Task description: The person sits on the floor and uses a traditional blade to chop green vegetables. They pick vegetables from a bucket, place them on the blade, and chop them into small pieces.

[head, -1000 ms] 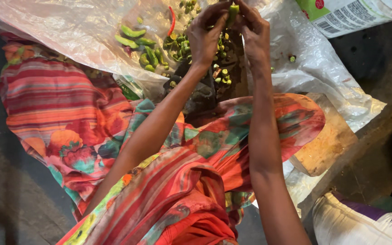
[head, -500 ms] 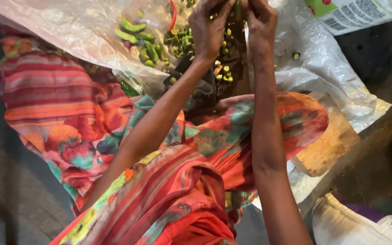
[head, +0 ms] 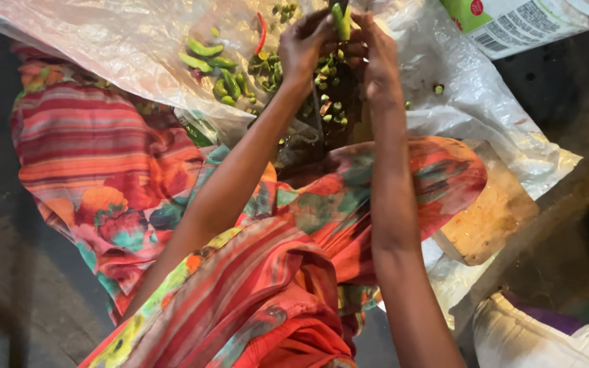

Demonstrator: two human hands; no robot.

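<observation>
Both my hands are raised at the top middle of the head view, pinching one green chili (head: 339, 22) between them. My left hand (head: 306, 46) grips it from the left and my right hand (head: 377, 54) from the right. Below the hands lie several cut green pieces (head: 328, 102) on a dark patch. A small heap of whole green chilies (head: 214, 63) and one red chili (head: 261, 34) rest on the clear plastic sheet (head: 103, 34) to the left. Whether a blade stands between my hands is hidden.
My lap is covered by a red, orange and green patterned cloth (head: 172, 204). A wooden board (head: 489, 218) lies at the right on white sacking (head: 499, 116). A printed white and green bag (head: 512, 24) is at top right, another white sack (head: 540, 337) bottom right.
My hands have stayed together on the green chili; the view has shifted slightly, so the hands sit lower and more central than half a second ago.
</observation>
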